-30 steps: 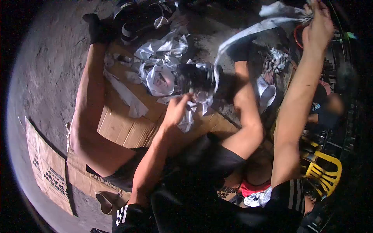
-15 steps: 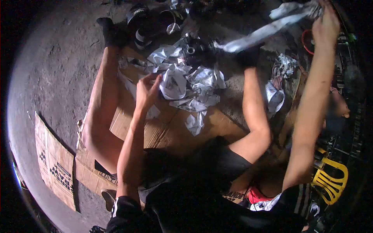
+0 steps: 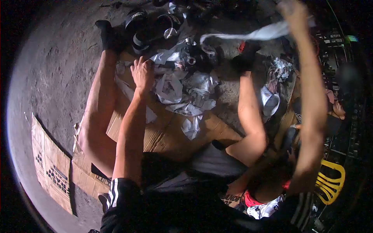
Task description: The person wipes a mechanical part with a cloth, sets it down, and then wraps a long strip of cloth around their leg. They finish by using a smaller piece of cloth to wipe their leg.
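My right hand (image 3: 293,15), raised at the upper right and blurred by motion, grips a long whitish strip of cloth (image 3: 256,35). Its free end trails left and curls down beside a dark metal machine part (image 3: 191,61). Left of that part, my left hand (image 3: 143,73) hovers with fingers bent and a little apart, nothing visible in them. Close to it lie crumpled, smudged whitish sheets (image 3: 169,87), spread around the metal part and over the cardboard (image 3: 167,134) between my legs.
Dark curved metal pieces (image 3: 140,44) lie at the top. A whitish roll (image 3: 269,100) and a crumpled wad (image 3: 283,68) sit right of my right leg. Other people (image 3: 339,110) are at the right, near a yellow plastic chair (image 3: 330,182). Another cardboard piece (image 3: 52,167) lies at left.
My right hand has swung left and up with the cloth strip, whose free end has moved up and left. My left hand has shifted up and slightly left, away from the crumpled sheet.
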Action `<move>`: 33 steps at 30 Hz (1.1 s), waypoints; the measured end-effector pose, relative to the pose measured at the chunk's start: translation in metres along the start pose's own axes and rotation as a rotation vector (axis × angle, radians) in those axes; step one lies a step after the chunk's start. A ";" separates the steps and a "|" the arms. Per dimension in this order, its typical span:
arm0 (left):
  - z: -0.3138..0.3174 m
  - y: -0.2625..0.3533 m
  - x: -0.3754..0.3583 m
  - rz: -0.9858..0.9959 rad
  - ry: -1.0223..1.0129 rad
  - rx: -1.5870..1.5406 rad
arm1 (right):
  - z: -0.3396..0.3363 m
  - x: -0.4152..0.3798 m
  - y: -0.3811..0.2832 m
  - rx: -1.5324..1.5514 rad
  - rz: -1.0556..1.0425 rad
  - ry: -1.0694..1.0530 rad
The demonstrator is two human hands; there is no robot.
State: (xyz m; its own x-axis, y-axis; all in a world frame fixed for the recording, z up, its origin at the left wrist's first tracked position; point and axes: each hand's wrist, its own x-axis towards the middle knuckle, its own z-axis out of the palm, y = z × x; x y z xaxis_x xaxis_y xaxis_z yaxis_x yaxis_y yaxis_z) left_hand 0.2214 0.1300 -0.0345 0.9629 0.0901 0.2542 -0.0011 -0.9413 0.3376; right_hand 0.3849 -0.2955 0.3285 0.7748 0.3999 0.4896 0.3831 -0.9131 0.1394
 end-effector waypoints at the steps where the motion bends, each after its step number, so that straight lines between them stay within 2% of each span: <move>1: -0.003 0.001 -0.007 -0.005 -0.003 0.000 | 0.027 -0.034 -0.007 0.008 -0.002 0.088; 2: -0.008 0.008 -0.017 0.051 0.102 -0.081 | 0.051 -0.070 -0.029 0.046 -0.061 0.136; 3: -0.016 0.016 -0.026 0.104 0.213 -0.159 | 0.065 -0.109 -0.078 0.225 -0.075 0.266; 4: -0.037 0.032 -0.033 0.028 0.021 -0.405 | 0.073 -0.141 -0.128 0.498 -0.014 0.235; 5: -0.047 0.043 -0.048 0.092 -0.063 -0.709 | 0.066 -0.172 -0.175 0.629 0.056 0.059; 6: -0.079 0.065 -0.071 0.136 -0.120 -0.763 | 0.074 -0.207 -0.209 0.689 -0.009 -0.022; 7: -0.113 0.083 -0.085 0.141 -0.272 -1.090 | 0.070 -0.232 -0.245 0.966 0.047 -0.224; 8: -0.110 0.086 -0.102 0.220 -0.438 -1.064 | 0.067 -0.250 -0.273 1.021 -0.013 -0.313; 9: -0.152 0.102 -0.103 0.034 -0.782 -1.264 | 0.081 -0.281 -0.287 1.146 0.043 -0.409; 10: -0.151 0.098 -0.117 0.202 -0.767 -1.246 | 0.087 -0.305 -0.296 1.143 0.026 -0.478; 11: -0.166 0.105 -0.121 0.196 -0.702 -1.270 | 0.100 -0.341 -0.301 1.192 -0.023 -0.712; 12: -0.181 0.112 -0.121 0.192 -0.630 -1.292 | 0.091 -0.348 -0.301 1.191 0.002 -0.701; 13: -0.184 0.109 -0.127 0.060 -0.630 -1.344 | 0.078 -0.349 -0.300 1.218 0.250 -0.991; 15: -0.180 0.096 -0.130 -0.156 -0.559 -1.450 | 0.072 -0.377 -0.296 1.225 0.509 -1.267; 16: -0.171 0.096 -0.128 -0.192 -0.389 -1.383 | 0.072 -0.395 -0.296 1.360 0.648 -0.868; 18: -0.156 0.102 -0.125 -0.375 -0.275 -1.329 | 0.067 -0.401 -0.282 1.939 1.092 -0.465; 19: -0.148 0.103 -0.127 -0.399 -0.326 -1.247 | 0.056 -0.392 -0.277 2.191 1.246 -0.196; 20: -0.117 0.102 -0.140 -0.227 -0.223 -1.071 | 0.053 -0.387 -0.268 2.611 1.246 0.067; 22: -0.100 0.106 -0.151 0.170 -0.472 -0.632 | 0.081 -0.385 -0.260 2.499 1.201 0.415; 24: -0.100 0.142 -0.155 0.020 -0.616 -0.724 | 0.117 -0.382 -0.265 1.791 1.378 0.277; 25: -0.094 0.148 -0.155 0.030 -0.617 -0.720 | 0.122 -0.369 -0.265 1.600 1.289 0.224; 26: -0.084 0.153 -0.156 -0.004 -0.566 -0.828 | 0.127 -0.357 -0.270 1.246 1.023 -0.027; 28: -0.077 0.154 -0.150 -0.041 -0.520 -0.930 | 0.126 -0.333 -0.279 0.945 0.823 -0.210; 30: -0.079 0.150 -0.138 0.017 -0.279 -0.923 | 0.126 -0.322 -0.288 0.888 0.699 -0.140; 31: -0.092 0.154 -0.130 -0.154 -0.250 -1.128 | 0.124 -0.317 -0.286 1.032 0.704 -0.257; 32: -0.078 0.140 -0.127 -0.154 -0.224 -1.060 | 0.118 -0.319 -0.290 1.214 0.697 -0.244; 33: -0.082 0.132 -0.118 -0.154 -0.222 -0.931 | 0.096 -0.310 -0.292 1.232 0.749 -0.401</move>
State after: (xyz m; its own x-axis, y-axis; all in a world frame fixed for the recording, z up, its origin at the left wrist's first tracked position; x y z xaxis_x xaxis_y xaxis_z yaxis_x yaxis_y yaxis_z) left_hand 0.0856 0.0221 0.0544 0.9993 0.0374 0.0029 0.0077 -0.2815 0.9595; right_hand 0.0808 -0.1453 0.0530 0.9828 0.0631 -0.1738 -0.1407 -0.3540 -0.9246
